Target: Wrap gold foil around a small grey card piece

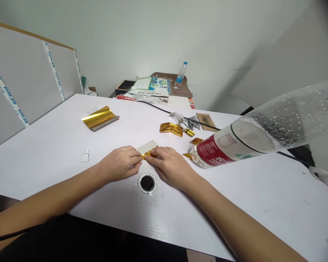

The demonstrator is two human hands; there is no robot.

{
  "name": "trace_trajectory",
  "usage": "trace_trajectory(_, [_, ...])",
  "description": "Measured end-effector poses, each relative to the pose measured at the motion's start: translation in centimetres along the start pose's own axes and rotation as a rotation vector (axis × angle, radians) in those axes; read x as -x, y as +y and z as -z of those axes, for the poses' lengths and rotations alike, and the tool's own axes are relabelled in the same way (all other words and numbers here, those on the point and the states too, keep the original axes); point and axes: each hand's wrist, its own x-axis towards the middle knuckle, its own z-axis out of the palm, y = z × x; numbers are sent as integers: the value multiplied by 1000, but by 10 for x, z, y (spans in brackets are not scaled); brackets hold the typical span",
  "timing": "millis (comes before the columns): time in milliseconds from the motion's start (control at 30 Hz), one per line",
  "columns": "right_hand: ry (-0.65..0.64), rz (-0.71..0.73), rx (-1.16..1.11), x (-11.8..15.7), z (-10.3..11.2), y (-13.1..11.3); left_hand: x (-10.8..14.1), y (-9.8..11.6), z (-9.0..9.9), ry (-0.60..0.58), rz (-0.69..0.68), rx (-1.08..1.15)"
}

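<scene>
Hands meet at the near desk [57, 145]: left hand [121, 163] and right hand [171, 165] both pinching a gold foil strip [147, 149] slanting up-right between them.

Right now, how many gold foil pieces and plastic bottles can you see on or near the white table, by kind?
Gold foil pieces: 6: curled gold foil sheet, folded gold foil cluster, small gold foil tab, gold scrap, gold sliver, small gold-and-white foil strip pinched by left hand and right hand.
Plastic bottles: 2: red-labelled clear bottle, blue-labelled water bottle.
Total: 8
</scene>
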Motion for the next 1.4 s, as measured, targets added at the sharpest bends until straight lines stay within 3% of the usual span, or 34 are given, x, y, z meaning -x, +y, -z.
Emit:
trace_trajectory(367, [-43, -8, -2, 4, 4, -5, 1, -3, 1, -40, 16, -10])
trace_trajectory(767, [-55, -29, -100, 10, 10, -2, 5, -20, 8, -21, -32, 153])
trace_trajectory(900, [-16, 0, -138, 13, 9, 3, 8, -25, 10, -130, -19, 201])
trace_trajectory(1067, [3, 23, -133, 5, 7, 0, 0, -10, 16, -245, -76, 225])
trace_trajectory(1133, [40, 23, -121, 1, 3, -4, -4, -6, 14, -227, -65, 271])
trace_trajectory(1300, [79, 50, -188, -4, -6, -8, -8, -14, 2, -49, 121, 281])
trace_trajectory(1400, [86, 41, -175, -3, -5, -8, -10, -20, 0, -133, 97, 285])
